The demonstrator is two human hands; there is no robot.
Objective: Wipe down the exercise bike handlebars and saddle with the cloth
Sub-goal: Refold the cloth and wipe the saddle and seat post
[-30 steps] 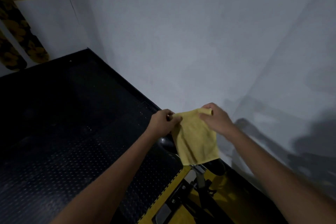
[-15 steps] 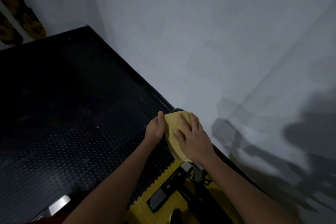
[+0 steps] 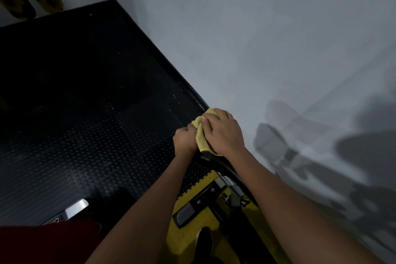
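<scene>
The yellow cloth is bunched over a black rounded part of the exercise bike; whether that part is the saddle or a handlebar I cannot tell. My left hand is a fist on the cloth's left edge, gripping it. My right hand lies on top of the cloth, its fingers curled over the far end and pressing it onto the black part. Most of that part is hidden under the cloth and both hands. Below my forearms is the bike's yellow frame with black fittings.
A black studded floor mat covers the left side. A pale wall rises close on the right, with shadows on it. A silver metal piece and red fabric sit at the lower left. Dark floral fabric hangs top left.
The cloth hung spread between both hands a second ago; it is now bunched on the black bike part. My right hand went from flat to curled over it. The view tilted down.
</scene>
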